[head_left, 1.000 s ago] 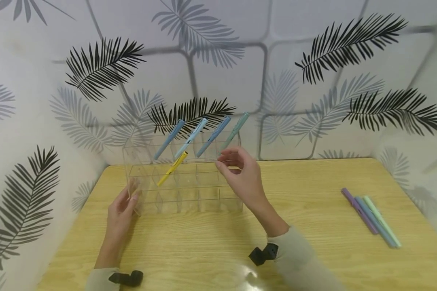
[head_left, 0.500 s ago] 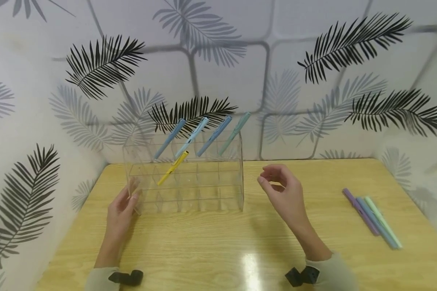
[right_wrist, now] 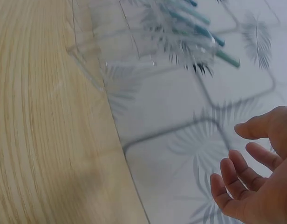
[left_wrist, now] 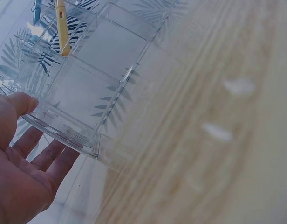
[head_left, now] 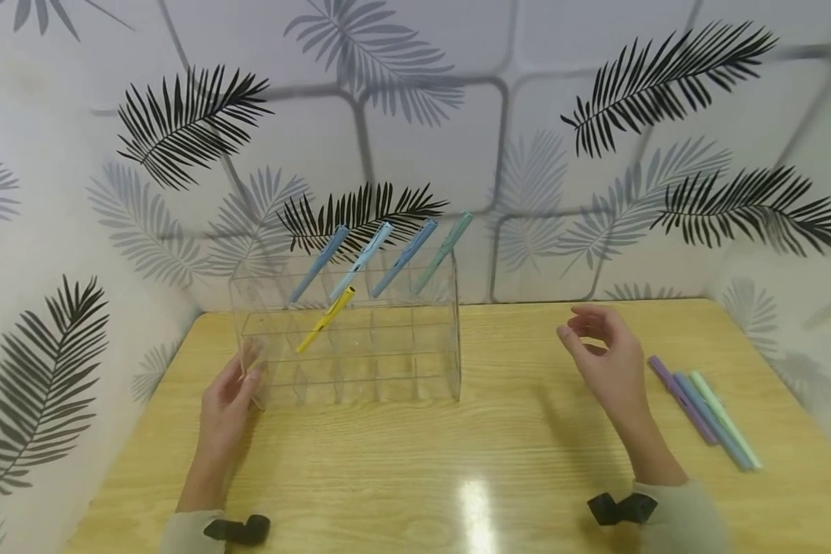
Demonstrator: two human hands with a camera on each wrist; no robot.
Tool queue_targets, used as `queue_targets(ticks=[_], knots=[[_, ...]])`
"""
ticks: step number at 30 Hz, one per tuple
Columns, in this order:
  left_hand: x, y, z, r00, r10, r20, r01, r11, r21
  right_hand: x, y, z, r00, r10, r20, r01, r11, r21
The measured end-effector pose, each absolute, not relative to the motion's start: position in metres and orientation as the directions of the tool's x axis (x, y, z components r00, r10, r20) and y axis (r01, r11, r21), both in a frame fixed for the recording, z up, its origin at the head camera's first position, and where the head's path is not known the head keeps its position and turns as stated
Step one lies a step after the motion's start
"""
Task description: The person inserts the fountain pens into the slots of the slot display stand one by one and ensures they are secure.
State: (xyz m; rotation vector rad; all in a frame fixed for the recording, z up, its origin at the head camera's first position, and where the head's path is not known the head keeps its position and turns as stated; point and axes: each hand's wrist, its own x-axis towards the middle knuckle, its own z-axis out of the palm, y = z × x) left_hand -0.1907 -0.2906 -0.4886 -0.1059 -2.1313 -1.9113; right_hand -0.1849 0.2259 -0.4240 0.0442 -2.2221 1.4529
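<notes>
A clear pen rack (head_left: 458, 362) with several compartments stands at the left of the table. My left hand (head_left: 230, 404) grips its left side wall; in the left wrist view, the thumb lies inside and the fingers lie outside. Along the top row lean a dark blue pen (head_left: 320, 263), a light blue pen (head_left: 362, 260), a blue pen (head_left: 405, 258) and a green pen (head_left: 442, 254). Lower down leans a yellow pen (head_left: 325, 320). My right hand (head_left: 611, 362) is in the air over the table, holding nothing, its fingers loosely bent. It is nearest to a purple pen (head_left: 682, 400).
Next to the purple pen lie a blue-grey pen (head_left: 713, 422) and a pale green pen (head_left: 725, 419), side by side on the wooden table (head_left: 388, 477). A leaf-patterned wall (head_left: 429, 154) rises behind the rack and the table's back edge.
My right hand has left the green pen at the rack and moved right, towards the three pens on the table. The left hand has stayed at the rack's side.
</notes>
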Motion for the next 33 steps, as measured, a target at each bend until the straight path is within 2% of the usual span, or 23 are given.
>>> queue_targets(ticks=[9, 15, 23, 33], knots=[[-0.191, -0.291, -0.489, -0.960, -0.135, 0.245, 0.226, 0.140, 0.964, -0.195, 0.280, -0.441, -0.863, 0.388, 0.325, -0.100, 0.498, -0.861], [-0.191, -0.294, -0.491, -0.961, -0.119, 0.249, 0.226, 0.173, 0.958, -0.196, 0.313, -0.454, -0.846, 0.442, 0.297, -0.008, 0.547, -0.837], [-0.190, -0.295, -0.490, -0.960, -0.104, 0.260, 0.239, 0.182, 0.954, -0.187, 0.347, -0.469, -0.890, 0.391, 0.237, 0.074, 0.634, -0.770], [-0.191, -0.295, -0.491, -0.957, -0.111, 0.267, 0.247, 0.170, 0.954, -0.182, 0.363, -0.482, -0.916, 0.318, 0.244, 0.080, 0.741, -0.666]])
